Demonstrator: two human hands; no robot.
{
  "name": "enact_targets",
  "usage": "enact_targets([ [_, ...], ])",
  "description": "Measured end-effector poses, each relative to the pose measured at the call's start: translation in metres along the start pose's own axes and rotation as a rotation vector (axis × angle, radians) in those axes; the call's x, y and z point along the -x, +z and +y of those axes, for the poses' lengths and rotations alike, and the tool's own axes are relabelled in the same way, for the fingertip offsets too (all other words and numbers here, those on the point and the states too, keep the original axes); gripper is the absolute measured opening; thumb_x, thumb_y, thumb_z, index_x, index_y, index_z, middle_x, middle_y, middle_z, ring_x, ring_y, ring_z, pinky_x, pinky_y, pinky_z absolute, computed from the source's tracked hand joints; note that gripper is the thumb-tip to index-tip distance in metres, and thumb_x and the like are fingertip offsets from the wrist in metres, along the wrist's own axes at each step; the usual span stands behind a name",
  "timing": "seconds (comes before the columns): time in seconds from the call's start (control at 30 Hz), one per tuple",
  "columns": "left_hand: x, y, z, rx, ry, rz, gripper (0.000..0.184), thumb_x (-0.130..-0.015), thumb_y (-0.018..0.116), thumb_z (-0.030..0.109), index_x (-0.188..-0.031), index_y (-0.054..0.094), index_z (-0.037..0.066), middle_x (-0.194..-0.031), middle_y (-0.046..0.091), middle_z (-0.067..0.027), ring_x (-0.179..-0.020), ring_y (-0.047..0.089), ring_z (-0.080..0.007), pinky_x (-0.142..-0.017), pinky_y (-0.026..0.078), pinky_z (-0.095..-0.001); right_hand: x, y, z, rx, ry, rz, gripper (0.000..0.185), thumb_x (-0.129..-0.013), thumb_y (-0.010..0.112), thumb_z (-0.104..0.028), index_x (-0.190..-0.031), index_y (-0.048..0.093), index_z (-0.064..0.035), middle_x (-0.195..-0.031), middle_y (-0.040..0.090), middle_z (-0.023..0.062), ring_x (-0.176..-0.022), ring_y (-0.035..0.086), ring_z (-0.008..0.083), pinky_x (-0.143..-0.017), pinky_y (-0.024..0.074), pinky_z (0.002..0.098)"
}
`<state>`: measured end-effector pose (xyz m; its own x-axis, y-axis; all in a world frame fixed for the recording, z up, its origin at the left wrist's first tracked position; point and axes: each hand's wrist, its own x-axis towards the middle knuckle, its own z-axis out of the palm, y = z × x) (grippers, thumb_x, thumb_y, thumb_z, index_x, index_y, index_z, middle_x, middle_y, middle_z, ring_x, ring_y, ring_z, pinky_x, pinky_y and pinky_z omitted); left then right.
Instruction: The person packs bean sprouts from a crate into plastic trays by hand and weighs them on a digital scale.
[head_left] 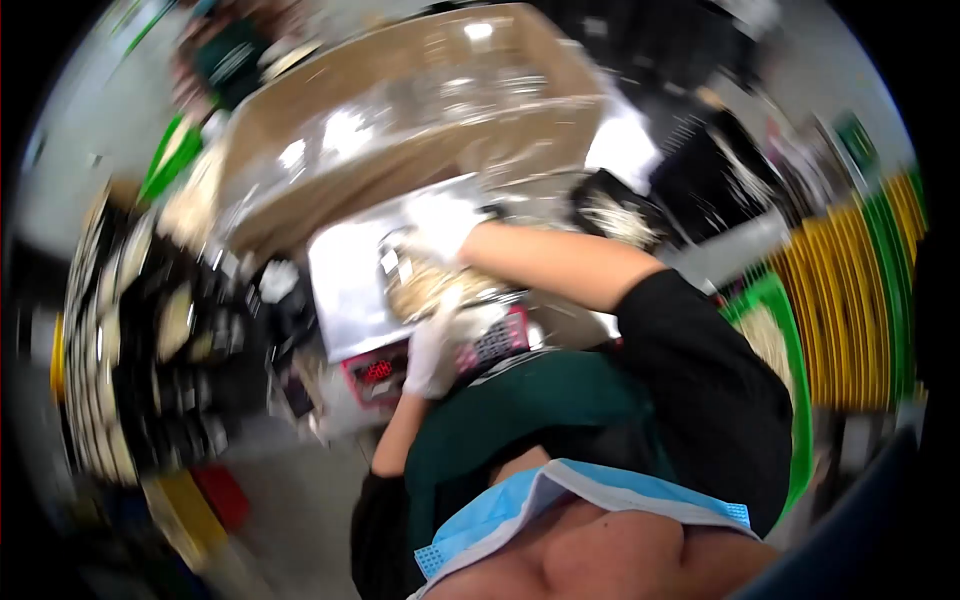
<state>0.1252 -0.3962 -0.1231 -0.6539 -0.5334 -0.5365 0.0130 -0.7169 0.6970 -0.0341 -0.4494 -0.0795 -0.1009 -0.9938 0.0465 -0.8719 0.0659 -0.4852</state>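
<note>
A dark-edged tray of pale, thin strands (435,287), which look like enoki mushrooms, sits over the silver plate (345,275) of a scale. The scale's pink-red front panel (495,342) has a lit red display. My left hand (430,358), in a white glove, is closed at the tray's near edge. At the far side my right hand (443,228), also gloved in white, reaches across and grips the tray there. Blur smears the fingers of both hands, and their exact hold is partly hidden.
Behind the scale stands a large cardboard box (400,135) holding clear plastic. Stacked black trays (120,330) rise on the left. On the right are a black tray of strands (615,215), a green crate (800,400) and stacked yellow crates (825,310). Another person (230,60) is beyond the box.
</note>
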Motion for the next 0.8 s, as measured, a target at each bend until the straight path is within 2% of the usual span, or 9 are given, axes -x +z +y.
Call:
enact_targets([
  [0.1, 0.006, -0.001, 0.005, -0.081, 0.357, -0.009, 0.03, -0.09, 0.058, 0.024, -0.102, 0.06, -0.003, -0.091, 0.066, -0.0114, -0.077, 0.066, -0.0178, -0.066, 0.051, -0.0289, -0.01, 0.007, 0.004, -0.089, -0.105, 0.025, 0.051, -0.082, 0.057, -0.042, -0.098, 0.062, 0.0062, -0.095, 0.062, 0.0283, -0.087, 0.062, 0.0387, -0.076, 0.0494, 0.0442],
  [0.2, 0.02, -0.05, 0.024, -0.05, 0.649, 0.162, 0.019, -0.084, 0.06, 0.015, -0.089, 0.063, -0.004, -0.075, 0.064, -0.007, -0.055, 0.062, -0.0161, -0.047, 0.048, -0.0266, 0.033, -0.013, 0.011, -0.432, -0.084, 0.124, 0.059, -0.091, 0.055, -0.035, -0.135, 0.038, 0.0009, -0.134, 0.044, 0.0181, -0.122, 0.044, 0.0278, -0.104, 0.0331, 0.0372],
  [0.27, 0.025, -0.1, 0.049, 0.16, 0.953, 0.47, 0.011, -0.079, 0.061, 0.006, -0.072, 0.063, -0.002, -0.067, 0.063, -0.0063, -0.045, 0.056, -0.0124, -0.04, 0.045, -0.0242, 0.074, -0.015, 0.04, -0.68, -0.146, 0.273, 0.051, -0.093, 0.052, -0.02, -0.135, 0.035, 0.0035, -0.137, 0.042, 0.0172, -0.124, 0.043, 0.0251, -0.105, 0.0326, 0.0363],
  [0.37, 0.088, -0.172, 0.122, -0.043, 1.25, 0.575, 0.017, -0.079, 0.059, 0.014, -0.082, 0.064, -0.002, -0.081, 0.065, -0.0098, -0.064, 0.061, -0.0135, -0.055, 0.048, -0.025, 0.133, -0.018, 0.087, -0.825, 0.099, 0.315, 0.051, -0.097, 0.046, -0.031, -0.133, 0.037, 0.003, -0.133, 0.048, 0.0189, -0.117, 0.052, 0.023, -0.093, 0.043, 0.0306],
  [0.4, 0.091, -0.211, 0.146, 0.093, 1.253, 0.737, 0.01, -0.08, 0.06, 0.011, -0.079, 0.063, 0.001, -0.078, 0.064, -0.0081, -0.062, 0.059, -0.0119, -0.046, 0.043, -0.0204, 0.147, -0.013, 0.111, -0.913, 0.225, 0.345, 0.05, -0.096, 0.049, -0.032, -0.132, 0.04, 0.0016, -0.125, 0.056, 0.0149, -0.105, 0.059, 0.0164, -0.08, 0.0483, 0.0232],
  [0.57, 0.085, -0.389, 0.273, 0.463, 1.063, 0.534, 0.01, -0.08, 0.059, -0.002, -0.088, 0.057, 0.003, -0.081, 0.061, -0.0067, -0.056, 0.054, -0.0113, -0.043, 0.039, -0.0189, 0.187, -0.009, 0.135, -0.98, 0.461, 0.451, 0.038, -0.094, 0.055, -0.02, -0.124, 0.046, -0.0009, -0.12, 0.058, 0.011, -0.081, 0.056, 0.002, -0.063, 0.0436, 0.0109],
  [0.63, 0.081, -0.44, 0.289, 0.348, 0.971, 0.546, 0.007, -0.082, 0.062, 0.007, -0.086, 0.057, 0.005, -0.077, 0.059, -0.006, -0.056, 0.053, -0.0147, -0.047, 0.041, -0.0229, 0.191, -0.006, 0.123, -0.905, 0.458, 0.487, 0.037, -0.094, 0.054, -0.02, -0.125, 0.046, -0.0006, -0.121, 0.058, 0.0121, -0.086, 0.057, 0.0052, -0.07, 0.046, 0.0161],
  [0.7, 0.076, -0.426, 0.293, 0.235, 0.962, 0.942, 0.018, -0.084, 0.063, 0.024, -0.082, 0.057, 0.007, -0.068, 0.055, -0.0061, -0.058, 0.052, -0.0218, -0.054, 0.042, -0.0319, 0.204, 0.005, 0.137, -0.889, 0.417, 0.467, 0.039, -0.094, 0.054, -0.018, -0.126, 0.044, 0.0015, -0.123, 0.057, 0.0144, -0.093, 0.058, 0.0121, -0.084, 0.0471, 0.0244],
  [0.8, 0.078, -0.403, 0.265, -0.082, 1.052, 1.212, 0.051, -0.091, 0.042, 0.047, -0.087, 0.063, 0.0, -0.078, 0.067, -0.0146, -0.06, 0.056, -0.024, -0.057, 0.045, -0.0332, 0.223, 0.013, 0.119, -0.823, 0.463, 0.522, 0.043, -0.094, 0.055, -0.017, -0.128, 0.042, 0.005, -0.123, 0.055, 0.0161, -0.108, 0.057, 0.0185, -0.095, 0.0438, 0.0281],
])
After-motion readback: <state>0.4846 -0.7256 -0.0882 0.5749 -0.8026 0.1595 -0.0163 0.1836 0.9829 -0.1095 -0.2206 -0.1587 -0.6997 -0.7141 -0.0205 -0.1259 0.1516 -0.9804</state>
